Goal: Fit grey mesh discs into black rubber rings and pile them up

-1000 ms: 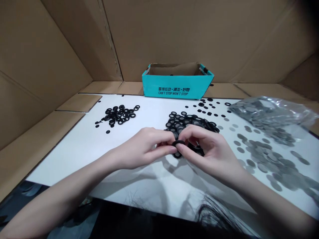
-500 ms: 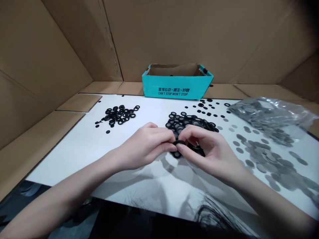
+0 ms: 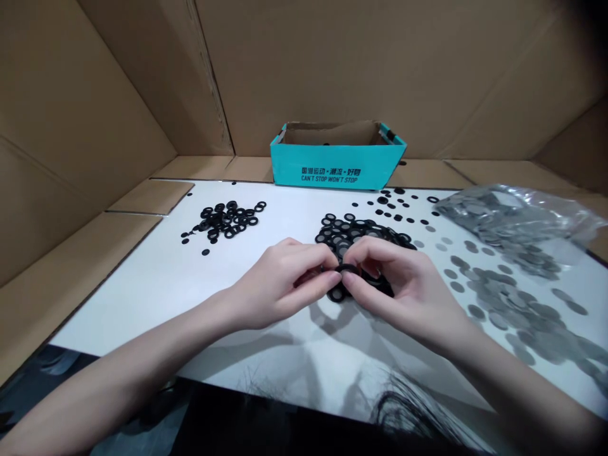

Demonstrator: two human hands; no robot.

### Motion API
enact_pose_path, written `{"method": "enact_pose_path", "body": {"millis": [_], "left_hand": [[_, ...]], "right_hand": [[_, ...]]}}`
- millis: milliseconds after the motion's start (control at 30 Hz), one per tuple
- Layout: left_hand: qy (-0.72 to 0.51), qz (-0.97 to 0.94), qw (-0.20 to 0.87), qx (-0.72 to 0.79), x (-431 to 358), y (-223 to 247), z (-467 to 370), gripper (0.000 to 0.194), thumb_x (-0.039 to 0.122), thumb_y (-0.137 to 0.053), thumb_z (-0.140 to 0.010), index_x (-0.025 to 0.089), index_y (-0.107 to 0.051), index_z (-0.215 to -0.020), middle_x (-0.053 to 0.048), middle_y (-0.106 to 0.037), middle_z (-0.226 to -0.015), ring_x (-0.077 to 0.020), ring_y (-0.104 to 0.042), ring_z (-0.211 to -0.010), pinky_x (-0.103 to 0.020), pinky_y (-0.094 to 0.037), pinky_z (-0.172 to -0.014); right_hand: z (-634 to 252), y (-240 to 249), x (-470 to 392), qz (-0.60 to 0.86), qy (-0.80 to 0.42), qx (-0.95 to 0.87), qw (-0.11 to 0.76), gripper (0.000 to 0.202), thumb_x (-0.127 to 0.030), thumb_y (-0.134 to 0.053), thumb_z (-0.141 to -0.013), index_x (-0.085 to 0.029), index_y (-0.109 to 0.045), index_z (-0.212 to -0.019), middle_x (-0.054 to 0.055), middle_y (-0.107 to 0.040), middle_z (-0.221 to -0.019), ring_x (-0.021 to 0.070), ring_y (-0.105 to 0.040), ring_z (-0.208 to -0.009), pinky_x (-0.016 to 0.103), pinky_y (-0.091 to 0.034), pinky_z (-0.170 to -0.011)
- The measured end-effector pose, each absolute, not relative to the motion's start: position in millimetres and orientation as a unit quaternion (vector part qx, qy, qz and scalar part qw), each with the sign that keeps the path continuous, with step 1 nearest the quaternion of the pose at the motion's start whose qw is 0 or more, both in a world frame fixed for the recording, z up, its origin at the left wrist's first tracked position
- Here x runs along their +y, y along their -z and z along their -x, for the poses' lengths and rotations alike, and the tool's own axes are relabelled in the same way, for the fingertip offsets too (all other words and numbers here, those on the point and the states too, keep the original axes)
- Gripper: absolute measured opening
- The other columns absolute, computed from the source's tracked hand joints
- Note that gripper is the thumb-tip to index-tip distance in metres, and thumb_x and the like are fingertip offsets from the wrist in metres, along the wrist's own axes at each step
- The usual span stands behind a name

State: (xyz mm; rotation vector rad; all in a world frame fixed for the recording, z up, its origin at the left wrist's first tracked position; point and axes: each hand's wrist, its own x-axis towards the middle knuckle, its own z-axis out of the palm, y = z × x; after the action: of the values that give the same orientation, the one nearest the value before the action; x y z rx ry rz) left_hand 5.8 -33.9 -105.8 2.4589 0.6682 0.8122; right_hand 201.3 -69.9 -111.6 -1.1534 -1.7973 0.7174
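Observation:
Between my two hands is a small black ring [image 3: 349,268], partly covered by fingertips. My left hand [image 3: 285,282] pinches its left edge with thumb and forefinger. From the other side, my right hand [image 3: 401,275] grips the same ring, thumb in front and forefinger behind. Just behind and below the fingers spreads a pile of black rings with grey discs in their centres [image 3: 375,233], partly hidden by my hands. Whether the held ring has a disc inside cannot be made out.
Loose black rings [image 3: 228,221] lie heaped at the left. Grey discs [image 3: 517,304] are strewn at the right, beside a clear plastic bag [image 3: 513,218] of discs. A turquoise box [image 3: 338,166] stands at the back, small black discs [image 3: 398,217] near it. Cardboard walls [image 3: 380,69] enclose the table [image 3: 156,304].
My fingers have shifted slightly on the ring, the left fingertips moving a little to the right. Both hands stay closed at the same spot; the piles look unchanged.

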Motion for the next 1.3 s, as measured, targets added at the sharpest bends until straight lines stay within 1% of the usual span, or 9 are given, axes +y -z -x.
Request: {"method": "enact_pose_path", "body": {"millis": [100,300,533,667,800,933,1033,1167,1300], "left_hand": [[-0.286,-0.9,0.22,0.245,-33,106,-6,0.017,0.024,-0.048,-0.099,0.016,-0.058,-0.088,0.001,-0.059,-0.07,-0.011,-0.055,-0.066,-0.022,-0.043,-0.068],[-0.231,-0.908,0.24,0.255,-31,100,-3,0.018,0.026,-0.046,-0.1,0.017,-0.056,-0.088,0.002,-0.059,-0.071,-0.0112,-0.053,-0.067,-0.022,-0.042,-0.069],[-0.207,-0.923,0.194,0.26,-30,100,-2,0.021,0.022,-0.036,-0.101,0.019,-0.053,-0.091,0.001,-0.067,-0.085,-0.0126,-0.054,-0.072,-0.029,-0.042,-0.084],[-0.218,-0.923,0.194,0.252,-30,101,-2,0.019,0.024,-0.038,-0.102,0.019,-0.053,-0.094,0.001,-0.067,-0.087,-0.0118,-0.052,-0.069,-0.03,-0.041,-0.087],[-0.209,-0.921,0.22,0.244,-31,102,-2,0.019,0.028,-0.043,-0.101,0.018,-0.053,-0.089,0.003,-0.063,-0.079,-0.0106,-0.048,-0.063,-0.029,-0.04,-0.085],[-0.209,-0.91,0.255,0.25,-32,99,-2,0.023,0.028,-0.043,-0.101,0.019,-0.049,-0.081,0.003,-0.054,-0.07,-0.0133,-0.049,-0.07,-0.025,-0.04,-0.078],[-0.199,-0.913,0.26,0.244,-31,96,-1,0.022,0.027,-0.043,-0.1,0.019,-0.048,-0.08,0.003,-0.052,-0.07,-0.0126,-0.046,-0.068,-0.025,-0.039,-0.079],[-0.182,-0.928,0.232,0.226,-29,97,1,0.02,0.025,-0.037,-0.101,0.019,-0.048,-0.085,0.004,-0.055,-0.074,-0.0103,-0.042,-0.059,-0.029,-0.038,-0.086],[-0.19,-0.936,0.193,0.226,-27,101,1,0.017,0.021,-0.037,-0.1,0.019,-0.049,-0.088,0.004,-0.063,-0.078,-0.01,-0.047,-0.06,-0.033,-0.035,-0.091]], "right_hand": [[-201,113,-70,0.458,-0.276,-0.727,0.43,0.009,-0.02,-0.059,-0.079,-0.021,-0.056,-0.071,0.0,-0.058,-0.067,0.0132,-0.049,-0.061,0.029,-0.038,-0.055],[-202,114,-70,0.454,-0.249,-0.735,0.438,0.01,-0.02,-0.06,-0.081,-0.021,-0.055,-0.072,0.0,-0.057,-0.067,0.0134,-0.049,-0.062,0.029,-0.039,-0.055],[-203,111,-69,0.438,-0.259,-0.76,0.405,0.013,-0.015,-0.059,-0.081,-0.022,-0.054,-0.071,0.0,-0.059,-0.067,0.013,-0.051,-0.061,0.028,-0.04,-0.055],[-202,113,-69,0.452,-0.274,-0.74,0.416,0.011,-0.021,-0.06,-0.083,-0.022,-0.057,-0.073,0.001,-0.06,-0.068,0.0138,-0.05,-0.062,0.03,-0.04,-0.057],[-202,114,-69,0.469,-0.278,-0.723,0.424,0.012,-0.025,-0.061,-0.083,-0.022,-0.058,-0.072,0.001,-0.059,-0.067,0.0144,-0.048,-0.062,0.031,-0.04,-0.057],[-199,116,-71,0.458,-0.272,-0.718,0.448,0.008,-0.022,-0.061,-0.082,-0.021,-0.059,-0.074,0.001,-0.058,-0.069,0.0144,-0.051,-0.063,0.03,-0.039,-0.056],[-199,115,-71,0.452,-0.271,-0.721,0.45,0.009,-0.02,-0.061,-0.082,-0.022,-0.057,-0.073,0.0,-0.059,-0.068,0.0143,-0.051,-0.063,0.03,-0.04,-0.056],[-201,112,-70,0.425,-0.261,-0.755,0.426,0.012,-0.015,-0.061,-0.081,-0.022,-0.055,-0.072,0.001,-0.06,-0.069,0.0143,-0.053,-0.064,0.03,-0.041,-0.059],[-203,111,-70,0.405,-0.24,-0.776,0.42,0.013,-0.012,-0.061,-0.081,-0.022,-0.056,-0.074,0.001,-0.062,-0.071,0.0146,-0.056,-0.065,0.03,-0.044,-0.062]]}}
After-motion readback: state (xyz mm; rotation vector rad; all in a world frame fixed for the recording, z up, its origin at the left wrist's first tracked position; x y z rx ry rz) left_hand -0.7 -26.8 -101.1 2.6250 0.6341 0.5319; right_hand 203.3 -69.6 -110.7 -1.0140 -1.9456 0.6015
